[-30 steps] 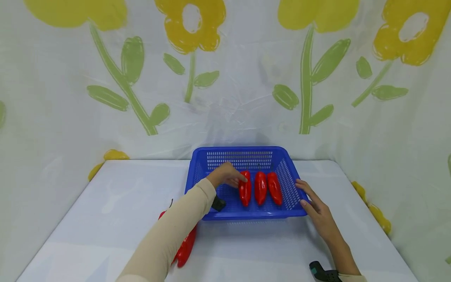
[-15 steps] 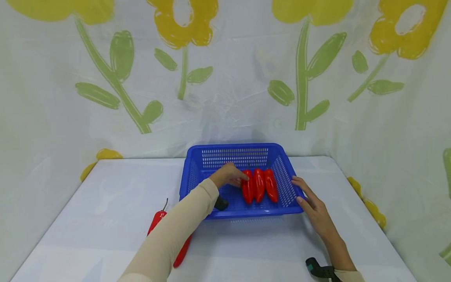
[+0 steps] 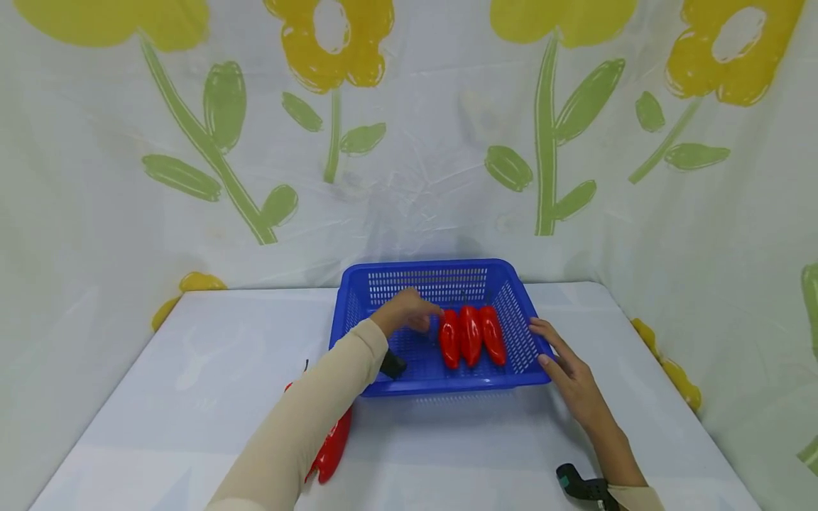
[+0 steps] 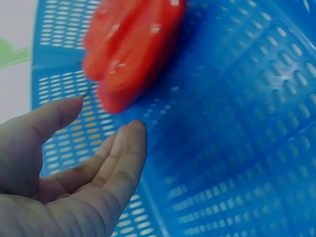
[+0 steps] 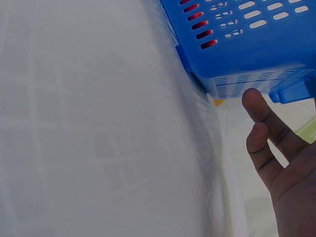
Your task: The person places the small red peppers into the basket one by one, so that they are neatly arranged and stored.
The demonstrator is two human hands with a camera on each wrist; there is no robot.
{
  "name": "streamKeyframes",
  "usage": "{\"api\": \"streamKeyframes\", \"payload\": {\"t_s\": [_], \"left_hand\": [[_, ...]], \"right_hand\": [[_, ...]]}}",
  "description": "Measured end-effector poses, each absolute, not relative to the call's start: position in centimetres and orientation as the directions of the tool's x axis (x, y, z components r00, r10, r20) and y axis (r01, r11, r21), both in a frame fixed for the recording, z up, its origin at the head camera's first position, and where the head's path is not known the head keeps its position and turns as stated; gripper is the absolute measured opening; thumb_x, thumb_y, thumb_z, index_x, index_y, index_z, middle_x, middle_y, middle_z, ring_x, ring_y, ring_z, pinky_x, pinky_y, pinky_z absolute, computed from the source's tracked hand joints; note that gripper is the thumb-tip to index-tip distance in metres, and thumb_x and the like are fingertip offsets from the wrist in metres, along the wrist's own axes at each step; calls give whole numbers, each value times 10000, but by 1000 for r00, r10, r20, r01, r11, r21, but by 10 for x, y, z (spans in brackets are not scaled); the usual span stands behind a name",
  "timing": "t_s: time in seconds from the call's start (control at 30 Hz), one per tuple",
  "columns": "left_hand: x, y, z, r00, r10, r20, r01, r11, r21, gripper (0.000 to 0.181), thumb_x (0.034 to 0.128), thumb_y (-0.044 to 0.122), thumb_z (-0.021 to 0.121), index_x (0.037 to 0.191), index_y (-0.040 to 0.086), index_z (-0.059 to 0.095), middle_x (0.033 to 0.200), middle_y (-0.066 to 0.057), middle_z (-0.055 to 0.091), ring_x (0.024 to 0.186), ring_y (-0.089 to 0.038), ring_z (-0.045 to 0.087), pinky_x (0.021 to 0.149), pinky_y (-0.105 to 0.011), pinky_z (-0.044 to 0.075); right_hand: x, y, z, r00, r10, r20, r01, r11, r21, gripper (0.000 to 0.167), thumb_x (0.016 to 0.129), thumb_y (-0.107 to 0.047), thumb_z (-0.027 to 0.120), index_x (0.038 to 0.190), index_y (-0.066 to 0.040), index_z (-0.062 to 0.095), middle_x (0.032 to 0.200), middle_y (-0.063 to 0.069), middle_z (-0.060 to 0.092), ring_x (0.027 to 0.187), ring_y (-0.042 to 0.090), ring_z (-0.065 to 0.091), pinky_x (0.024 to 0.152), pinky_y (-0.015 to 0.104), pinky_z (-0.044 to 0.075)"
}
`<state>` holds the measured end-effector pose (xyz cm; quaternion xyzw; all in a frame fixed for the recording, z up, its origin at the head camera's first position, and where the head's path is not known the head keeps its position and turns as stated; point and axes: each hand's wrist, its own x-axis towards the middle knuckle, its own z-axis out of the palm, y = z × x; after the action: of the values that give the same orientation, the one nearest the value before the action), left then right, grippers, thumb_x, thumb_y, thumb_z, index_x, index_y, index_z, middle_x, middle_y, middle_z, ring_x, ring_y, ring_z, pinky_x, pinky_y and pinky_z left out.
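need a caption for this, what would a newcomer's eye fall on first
The eye would probably land on three glossy red peppers lying side by side in the blue basket. Next, perhaps, the big yellow flowers pictured on the pale backdrop behind it. The left hand is inside the basket beside the peppers; the right hand is at its right rim.

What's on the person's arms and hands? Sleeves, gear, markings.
Left hand and right hand: bare, no gloves visible. Long, plain beige fabric left sleeve; only the matching beige right cuff shows. Right wrist: curved black device on a black strap, small green patch. Blocky black device by the left cuff, partly hidden.
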<state>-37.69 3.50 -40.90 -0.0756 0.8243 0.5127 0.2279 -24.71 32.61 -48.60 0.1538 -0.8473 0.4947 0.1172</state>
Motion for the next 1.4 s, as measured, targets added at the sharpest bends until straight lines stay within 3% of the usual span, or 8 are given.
{"api": "streamKeyframes", "payload": {"t_s": [0.2, 0.4, 0.5, 0.8, 1.07, 1.23, 1.4], "left_hand": [[-376, 23, -393, -915, 180, -362, -268, 401, 876, 568, 918, 86, 715, 1359, -159, 453, 1126, -273, 667, 1058, -378, 680, 927, -427, 544], [-368, 9, -391, -910, 271, -315, -203, 373, 905, 424, 946, 127, 703, 1269, -119, 580, 1187, -283, 655, 1106, -385, 658, 966, -448, 517], [-364, 3, -393, -916, 292, -274, -152, 379, 913, 378, 946, 177, 712, 1220, -74, 639, 1161, -246, 678, 1083, -360, 675, 982, -464, 508], [-349, -12, -384, -929, 324, -179, -77, 304, 950, 310, 941, 207, 713, 1166, -3, 679, 1086, -124, 713, 987, -272, 709, 942, -385, 544], [-333, -27, -374, -926, 363, -106, -36, 195, 980, 316, 955, 214, 696, 1190, 5, 663, 1108, -113, 699, 988, -219, 702, 963, -381, 532], [-323, -36, -374, -927, 369, -70, -2, 180, 984, 375, 963, 245, 685, 1242, -2, 647, 1131, -97, 700, 1022, -216, 698, 1046, -431, 469], [-316, -43, -377, -940, 342, -19, 37, 156, 987, 326, 977, 237, 666, 1219, 18, 660, 1119, -98, 706, 1005, -226, 708, 1044, -432, 470]], "right_hand": [[-247, 327, -484, -925, -138, 353, -375, 467, -801, 481, 1047, -175, 490, 1523, -223, 431, 1606, -38, 321, 1476, 129, 250, 1009, 761, 301], [-247, 325, -487, -930, -140, 339, -363, 479, -799, 483, 1052, -200, 484, 1529, -229, 422, 1612, -27, 313, 1484, 290, 250, 1011, 753, 310], [-247, 325, -487, -928, -141, 346, -369, 483, -794, 481, 1053, -199, 483, 1529, -231, 421, 1612, -22, 312, 1481, 307, 253, 1011, 749, 316], [-247, 326, -489, -930, -148, 335, -365, 464, -807, 474, 1063, -191, 470, 1530, -251, 416, 1614, -55, 301, 1474, 82, 232, 1045, 729, 300], [-249, 326, -488, -932, -141, 334, -359, 491, -794, 474, 1062, -214, 472, 1530, -260, 415, 1616, -41, 298, 1486, 325, 237, 1026, 747, 300], [-248, 325, -487, -932, -143, 335, -361, 481, -799, 478, 1061, -206, 470, 1533, -243, 413, 1617, -19, 300, 1481, 356, 236, 1024, 751, 298], [-247, 324, -488, -930, -136, 340, -362, 482, -798, 477, 1056, -205, 473, 1529, -235, 420, 1614, -28, 306, 1474, 369, 244, 1020, 753, 299]]}}
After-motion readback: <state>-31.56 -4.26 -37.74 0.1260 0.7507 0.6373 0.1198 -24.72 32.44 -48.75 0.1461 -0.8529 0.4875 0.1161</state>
